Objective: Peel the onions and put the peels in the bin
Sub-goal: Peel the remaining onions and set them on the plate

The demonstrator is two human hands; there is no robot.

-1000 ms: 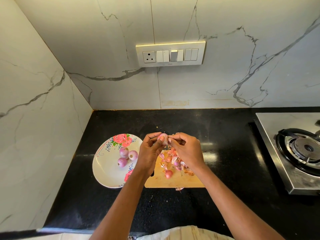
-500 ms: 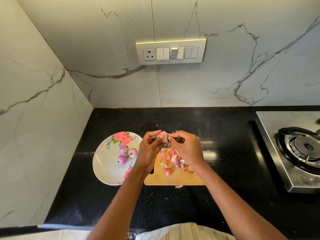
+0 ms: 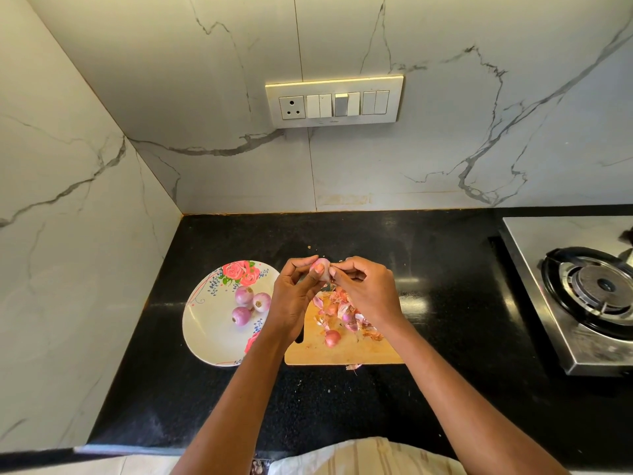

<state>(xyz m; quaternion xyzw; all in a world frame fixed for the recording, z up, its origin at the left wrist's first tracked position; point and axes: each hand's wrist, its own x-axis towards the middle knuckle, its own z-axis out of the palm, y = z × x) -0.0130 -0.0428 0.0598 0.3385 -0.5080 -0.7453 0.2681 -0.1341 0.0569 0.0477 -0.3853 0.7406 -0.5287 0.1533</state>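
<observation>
Head view: both hands are raised over the far edge of a wooden cutting board (image 3: 342,351) on a black bench (image 3: 428,255). Left hand (image 3: 294,296) grips a small pale onion (image 3: 322,270) between thumb and curled fingers; the thumb lies across the onion's near face. Right hand (image 3: 368,293) has its fingers curled, fingertips pinching at the onion's right side; what exactly they pinch is too small to tell. Loose pink and brown peels (image 3: 337,305) lie heaped on the board below the hands, with one unpeeled small onion (image 3: 332,337) just in front of the heap. One scrap of peel (image 3: 354,366) lies on the bench at the board's near edge. Left of the board, a floral plate (image 3: 209,337) carries three peeled onions (image 3: 248,303) clustered together. Steel gas stove (image 3: 589,296) sits at far right. Switch panel (image 3: 334,101) is on the marble wall.
</observation>
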